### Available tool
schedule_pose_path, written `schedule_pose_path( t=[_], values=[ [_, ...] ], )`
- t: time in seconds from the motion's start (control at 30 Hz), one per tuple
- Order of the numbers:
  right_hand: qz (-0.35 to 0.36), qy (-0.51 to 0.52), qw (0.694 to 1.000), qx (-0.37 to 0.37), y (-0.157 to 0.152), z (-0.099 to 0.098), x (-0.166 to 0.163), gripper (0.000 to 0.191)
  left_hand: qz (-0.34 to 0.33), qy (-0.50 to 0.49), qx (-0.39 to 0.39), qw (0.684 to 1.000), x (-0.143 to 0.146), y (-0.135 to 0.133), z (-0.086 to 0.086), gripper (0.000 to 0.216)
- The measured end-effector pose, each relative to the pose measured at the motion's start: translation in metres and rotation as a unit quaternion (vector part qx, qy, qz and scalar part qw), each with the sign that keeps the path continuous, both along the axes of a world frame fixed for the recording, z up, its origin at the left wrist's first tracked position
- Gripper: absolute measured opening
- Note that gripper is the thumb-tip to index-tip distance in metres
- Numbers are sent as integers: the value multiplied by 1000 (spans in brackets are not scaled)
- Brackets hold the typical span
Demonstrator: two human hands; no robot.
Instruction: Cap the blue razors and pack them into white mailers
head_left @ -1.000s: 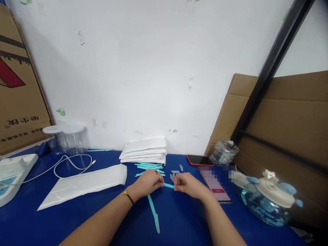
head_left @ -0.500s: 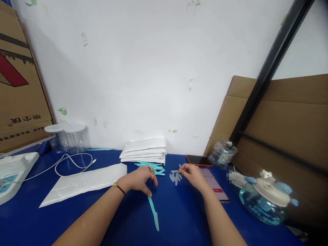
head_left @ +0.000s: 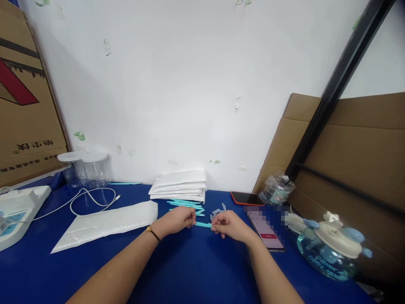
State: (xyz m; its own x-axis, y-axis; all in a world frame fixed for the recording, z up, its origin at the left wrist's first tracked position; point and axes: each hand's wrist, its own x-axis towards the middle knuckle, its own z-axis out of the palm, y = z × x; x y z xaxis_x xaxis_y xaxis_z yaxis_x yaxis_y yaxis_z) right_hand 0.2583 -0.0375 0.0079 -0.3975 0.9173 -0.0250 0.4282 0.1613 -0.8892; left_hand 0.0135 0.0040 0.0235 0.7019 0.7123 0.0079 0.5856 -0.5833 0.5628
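A turquoise eyebrow razor (head_left: 203,224) lies level between my two hands, just above the blue table. My left hand (head_left: 181,219) is closed on its left end, the thumb and fingers pinched together. At the other end, my right hand (head_left: 229,223) pinches a small translucent blade cap against the razor; the fingertips mostly hide the cap. Beyond my right hand lie several loose translucent caps (head_left: 217,212), partly covered by it. Behind my left hand is a pile of turquoise razors (head_left: 186,204).
White padded envelopes (head_left: 179,185) are stacked by the wall, and a single one (head_left: 107,223) lies at left. Right of my hands are two phones, a dark one (head_left: 247,198) and a lit one (head_left: 268,236), plus a drink bottle (head_left: 329,249). Clear jars (head_left: 95,171) and a white cable (head_left: 91,192) lie left.
My left hand has lifted the razor off the table and turned it sideways. My right hand has come left from the loose caps to the razor's end.
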Motion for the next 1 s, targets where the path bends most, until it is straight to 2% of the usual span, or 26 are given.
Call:
schedule_pose_path(
  t=[0.07, 0.17, 0.23, 0.37, 0.53, 0.6, 0.8, 1.0],
  values=[
    [-46, 10, 998, 33, 3, 4, 10, 25, 25, -32, -26, 999, -5, 5, 0, 15],
    [-152, 46, 982, 102, 7, 10, 24, 29, 69, -102, -64, 990, -13, 15, -1, 16],
    [-187, 85, 970, 127, 10, 11, 29, 36, 76, -147, -80, 983, -16, 18, -2, 17],
    [-201, 141, 962, 117, 14, 8, 24, 35, 57, -204, -101, 972, -16, 16, -4, 27],
    [-163, 242, 956, 24, 14, 4, 15, 42, 58, -197, -117, 972, -20, 9, -10, 38],
    [-144, 243, 959, 4, 13, 3, 11, 41, 69, -184, -96, 976, -21, 8, -12, 37],
    [-158, 194, 968, 29, 11, 0, -1, 31, 54, -156, -35, 986, -16, 5, -13, 33],
    [-134, 212, 968, 15, 11, -2, -4, 31, 48, -138, -19, 989, -16, 6, -16, 31]
  ],
)
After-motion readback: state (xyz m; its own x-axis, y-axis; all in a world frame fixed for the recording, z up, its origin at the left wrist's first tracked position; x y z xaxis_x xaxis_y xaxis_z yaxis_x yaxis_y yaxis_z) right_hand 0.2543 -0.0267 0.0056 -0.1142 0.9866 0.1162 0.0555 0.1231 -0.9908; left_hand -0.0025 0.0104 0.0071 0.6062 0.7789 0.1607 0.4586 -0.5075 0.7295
